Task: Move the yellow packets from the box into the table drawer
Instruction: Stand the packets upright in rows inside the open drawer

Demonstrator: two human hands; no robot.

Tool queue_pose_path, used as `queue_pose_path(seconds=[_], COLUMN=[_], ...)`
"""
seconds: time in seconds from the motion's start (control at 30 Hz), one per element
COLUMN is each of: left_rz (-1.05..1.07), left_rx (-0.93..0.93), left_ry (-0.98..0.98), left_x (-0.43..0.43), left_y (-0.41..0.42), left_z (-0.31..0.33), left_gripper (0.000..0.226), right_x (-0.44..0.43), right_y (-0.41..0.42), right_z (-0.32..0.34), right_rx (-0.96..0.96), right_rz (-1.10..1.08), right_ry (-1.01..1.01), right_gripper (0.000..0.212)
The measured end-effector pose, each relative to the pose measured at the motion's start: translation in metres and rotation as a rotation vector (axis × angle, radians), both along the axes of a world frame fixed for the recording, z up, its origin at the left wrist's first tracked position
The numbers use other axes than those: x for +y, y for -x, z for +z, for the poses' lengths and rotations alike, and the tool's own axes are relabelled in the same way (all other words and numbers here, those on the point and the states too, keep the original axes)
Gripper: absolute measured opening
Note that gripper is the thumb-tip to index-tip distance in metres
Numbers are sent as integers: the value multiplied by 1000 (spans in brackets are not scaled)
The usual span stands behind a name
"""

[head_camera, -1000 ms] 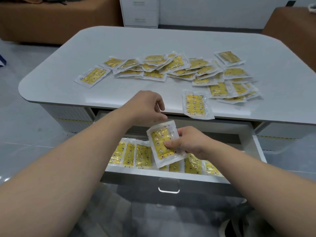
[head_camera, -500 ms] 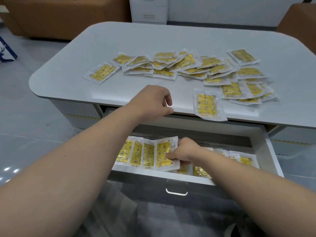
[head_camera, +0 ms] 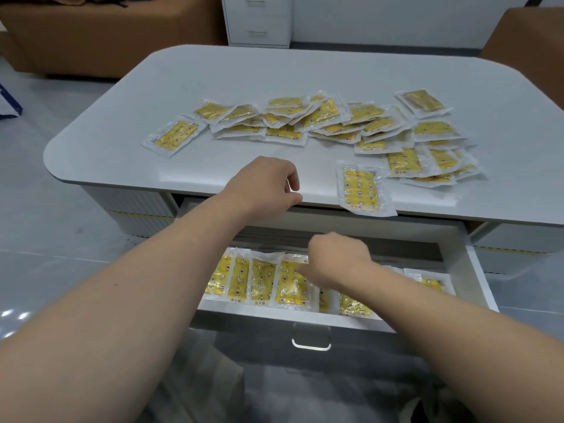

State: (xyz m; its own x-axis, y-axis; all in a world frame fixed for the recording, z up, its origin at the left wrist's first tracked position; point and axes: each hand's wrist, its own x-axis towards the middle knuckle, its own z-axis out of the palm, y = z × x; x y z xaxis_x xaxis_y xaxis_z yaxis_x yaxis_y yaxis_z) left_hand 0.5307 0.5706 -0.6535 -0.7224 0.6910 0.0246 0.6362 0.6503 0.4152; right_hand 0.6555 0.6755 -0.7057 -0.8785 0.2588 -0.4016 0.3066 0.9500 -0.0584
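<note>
The packet [head_camera: 290, 285] lies at the drawer's [head_camera: 259, 315] front left, your right hand [head_camera: 335, 257] on it, its grip hidden. Press it flat against its neighbour [head_camera: 262, 282]. Your left hand [head_camera: 265, 184] hangs loosely curled, empty, over the table's [head_camera: 122, 148] front edge.

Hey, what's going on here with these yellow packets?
A person is lining up yellow packets in the open table drawer. The right hand touches a packet at the end of the row; whether it grips is unclear. The left hand hovers empty over the table edge. Many loose packets lie on the tabletop.
</note>
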Motion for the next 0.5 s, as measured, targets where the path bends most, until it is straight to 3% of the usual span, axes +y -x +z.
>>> queue_pose_path(seconds=[0.13,0.27,0.33,0.43,0.5], left_rz=[73,219,307,462,549], left_rx=[63,146,185,193,138], left_ry=[28,56,93,166,193], left_x=[0,-8,-14,-28,-40], left_y=[8,25,36,56,70], left_z=[-4,-10,-11,-15,-18], left_gripper=[19,40,50,66,75], right_x=[10,32,43,51,54], right_y=[3,7,9,8,7], right_z=[46,61,60,55,47], right_rx=[271,529,520,329,240], right_rz=[31,7,-2,-23,-33], right_ry=[46,-39,-125,-184,-204], right_gripper=[39,32,53,99,113])
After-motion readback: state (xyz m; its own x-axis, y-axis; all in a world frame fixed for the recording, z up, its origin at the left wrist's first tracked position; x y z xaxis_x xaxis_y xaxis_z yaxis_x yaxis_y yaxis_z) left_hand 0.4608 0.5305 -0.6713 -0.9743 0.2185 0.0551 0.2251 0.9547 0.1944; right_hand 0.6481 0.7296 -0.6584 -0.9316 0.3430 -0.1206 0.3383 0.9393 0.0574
